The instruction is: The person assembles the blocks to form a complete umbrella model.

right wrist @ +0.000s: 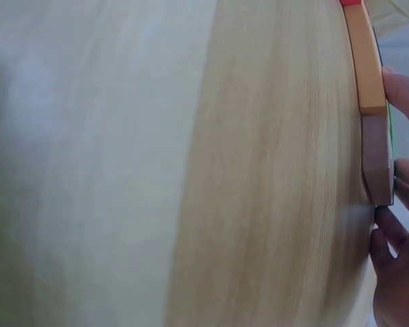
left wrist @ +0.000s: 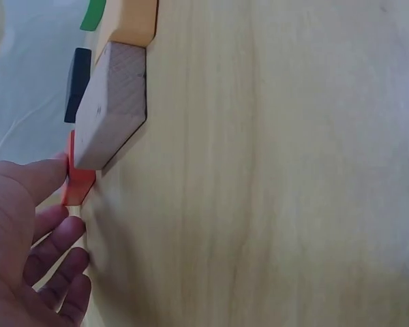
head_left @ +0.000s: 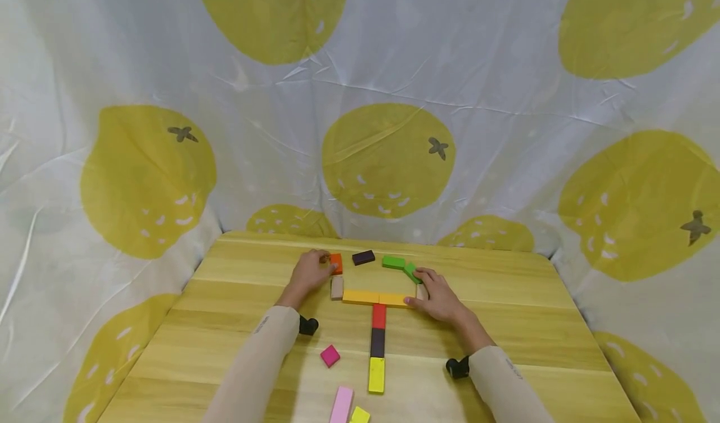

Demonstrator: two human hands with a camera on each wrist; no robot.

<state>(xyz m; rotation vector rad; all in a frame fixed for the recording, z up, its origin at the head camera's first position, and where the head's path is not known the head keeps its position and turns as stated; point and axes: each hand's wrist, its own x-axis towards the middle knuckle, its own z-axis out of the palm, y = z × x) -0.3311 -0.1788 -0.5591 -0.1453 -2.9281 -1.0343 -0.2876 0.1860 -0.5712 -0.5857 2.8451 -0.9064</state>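
My left hand (head_left: 310,272) is at the far left of a block outline, thumb and forefinger pinching a red-orange block (head_left: 336,263). In the left wrist view, that block (left wrist: 80,178) lies between thumb and forefinger, just beyond a plain wooden block (left wrist: 114,105). Over at the right side, my right hand (head_left: 441,299) spreads across a second plain wooden block (head_left: 422,292), partly hidden. Its fingertips touch a tilted green block (head_left: 412,273), while the thumb reaches the end of a yellow-orange block (head_left: 393,300). The right wrist view has this thumb against the yellow-orange block (right wrist: 365,61).
Between the hands, a dark block (head_left: 363,257) and another green block (head_left: 393,262) lie along the back. Red (head_left: 379,316), dark (head_left: 377,343) and yellow (head_left: 376,375) blocks form a stem toward me. Loose magenta (head_left: 330,356) and pink (head_left: 341,404) blocks lie nearer. Patterned cloth hangs behind the table.
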